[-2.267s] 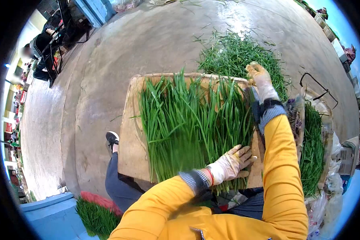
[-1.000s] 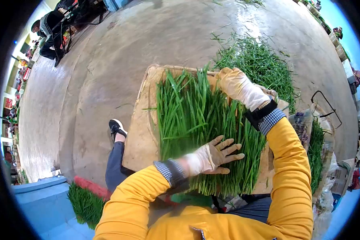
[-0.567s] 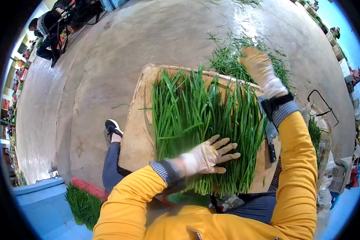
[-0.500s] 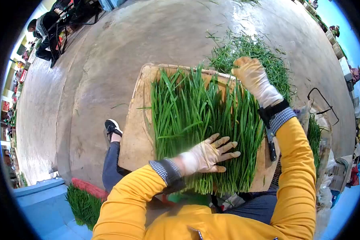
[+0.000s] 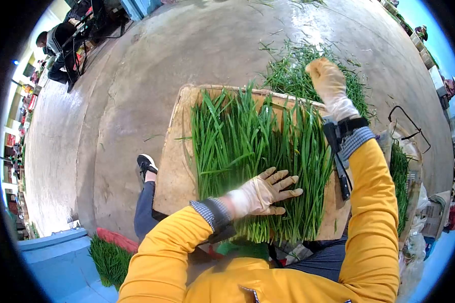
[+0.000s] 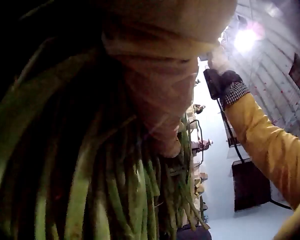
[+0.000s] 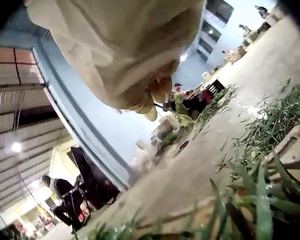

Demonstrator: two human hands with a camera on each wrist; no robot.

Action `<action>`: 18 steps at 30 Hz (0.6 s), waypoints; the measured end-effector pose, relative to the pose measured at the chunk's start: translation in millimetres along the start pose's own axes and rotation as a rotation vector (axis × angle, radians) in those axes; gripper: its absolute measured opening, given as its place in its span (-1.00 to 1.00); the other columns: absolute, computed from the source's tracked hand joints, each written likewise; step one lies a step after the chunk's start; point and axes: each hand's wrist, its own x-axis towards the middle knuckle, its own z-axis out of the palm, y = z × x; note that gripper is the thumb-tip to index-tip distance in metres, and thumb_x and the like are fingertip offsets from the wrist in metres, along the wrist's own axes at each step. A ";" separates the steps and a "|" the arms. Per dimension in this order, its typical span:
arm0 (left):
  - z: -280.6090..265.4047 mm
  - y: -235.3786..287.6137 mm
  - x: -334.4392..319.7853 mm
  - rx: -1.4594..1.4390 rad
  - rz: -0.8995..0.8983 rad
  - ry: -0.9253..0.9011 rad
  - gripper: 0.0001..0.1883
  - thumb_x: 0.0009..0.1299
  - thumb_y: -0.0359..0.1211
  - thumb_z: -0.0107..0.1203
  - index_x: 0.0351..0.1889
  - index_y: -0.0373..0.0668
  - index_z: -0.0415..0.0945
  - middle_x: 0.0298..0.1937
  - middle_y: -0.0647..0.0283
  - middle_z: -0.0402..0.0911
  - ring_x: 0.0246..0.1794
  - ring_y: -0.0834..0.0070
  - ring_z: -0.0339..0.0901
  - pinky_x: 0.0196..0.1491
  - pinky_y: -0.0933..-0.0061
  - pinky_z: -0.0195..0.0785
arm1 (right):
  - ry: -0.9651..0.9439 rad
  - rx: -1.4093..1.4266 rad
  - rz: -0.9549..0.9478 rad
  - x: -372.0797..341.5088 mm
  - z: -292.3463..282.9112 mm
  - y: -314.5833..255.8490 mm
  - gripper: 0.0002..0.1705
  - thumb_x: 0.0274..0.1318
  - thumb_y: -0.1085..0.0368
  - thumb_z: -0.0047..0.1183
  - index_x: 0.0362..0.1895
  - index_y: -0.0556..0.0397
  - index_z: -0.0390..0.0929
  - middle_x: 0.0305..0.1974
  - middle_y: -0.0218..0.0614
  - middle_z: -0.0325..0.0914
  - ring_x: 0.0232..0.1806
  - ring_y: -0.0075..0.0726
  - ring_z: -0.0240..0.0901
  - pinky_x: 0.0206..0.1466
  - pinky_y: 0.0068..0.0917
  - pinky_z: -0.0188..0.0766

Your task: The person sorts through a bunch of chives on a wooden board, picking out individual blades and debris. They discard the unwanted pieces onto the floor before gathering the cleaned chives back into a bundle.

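Observation:
A broad layer of green garlic chives (image 5: pixel 237 136) lies across a worn, pale board (image 5: pixel 174 177) in front of me. My gloved left hand (image 5: pixel 263 194) rests flat on the chives with its fingers spread, near the cut stem ends. Beyond the board's far right corner, my gloved right hand (image 5: pixel 329 83) is raised with curled fingers. In the right wrist view, a thin yellowish-green leaf (image 7: pixel 184 119) sticks out from its fingertips. A knife (image 5: pixel 345 186) lies along the board's right edge, its dark handle toward me and its blade partly hidden by the right wrist.
Loose leaf trimmings (image 5: pixel 288 70) are heaped on the concrete floor (image 5: pixel 126 111) past the board. More greens fill a crate (image 5: pixel 400 187) at right, and another bunch (image 5: pixel 108 260) sits at lower left. A person (image 5: pixel 60 48) sits far off at upper left.
The right hand reaches over the far leaf ends, then swings out to the far right above the trimmings, dips back, and goes out again. The left hand moves left onto the middle of the chives and stays.

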 end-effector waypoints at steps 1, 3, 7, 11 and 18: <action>0.8 -1.4 -0.5 0.006 0.006 0.000 -0.29 0.36 0.18 -0.09 0.46 0.27 0.12 0.49 0.17 0.12 0.43 0.04 0.15 0.43 -0.09 -0.09 | -0.105 -0.221 0.088 13.8 -3.2 13.9 -0.80 0.26 0.29 -0.10 -0.07 0.02 0.46 -0.40 -0.29 0.49 -0.33 -0.27 0.51 -0.30 -0.33 0.53; 3.7 -0.7 -3.4 0.030 0.039 0.107 -0.30 0.35 0.17 -0.07 0.44 0.26 0.15 0.47 0.17 0.15 0.41 0.04 0.19 0.42 -0.09 -0.06 | 0.102 -0.234 0.094 14.9 -22.5 33.7 -0.45 0.21 0.27 -0.01 0.31 -0.23 0.33 0.02 -0.09 0.50 -0.15 -0.12 0.56 -0.03 -0.22 0.56; 2.3 0.5 -3.8 0.064 0.049 0.121 -0.29 0.34 0.16 -0.02 0.44 0.25 0.15 0.45 0.17 0.19 0.39 0.05 0.21 0.41 -0.06 -0.03 | -0.052 0.056 0.179 -36.4 -65.2 36.3 -0.64 0.18 0.20 0.03 0.06 -0.03 0.51 -0.05 -0.14 0.56 -0.23 -0.02 0.57 -0.13 -0.17 0.52; -21.5 16.8 -15.4 0.077 -0.008 0.217 -0.27 0.43 0.23 -0.19 0.50 0.22 0.05 0.56 0.26 -0.01 0.54 0.28 -0.03 0.53 0.08 -0.42 | -0.238 0.409 0.456 -155.0 -130.2 -39.0 -0.75 0.12 0.18 0.16 -0.22 0.09 0.57 -0.39 -0.23 0.61 -0.38 -0.20 0.54 -0.21 -0.22 0.45; -15.8 -19.8 -142.9 -0.844 -0.951 1.156 -0.23 0.44 -0.18 0.12 0.47 -0.32 -0.03 0.46 -0.06 0.15 0.42 0.22 0.19 0.41 0.31 0.06 | -0.355 0.769 0.744 -332.6 -98.7 -52.6 -0.09 0.14 0.07 0.23 0.43 0.17 0.07 0.29 0.07 0.32 0.31 -0.03 0.27 0.35 -0.30 0.17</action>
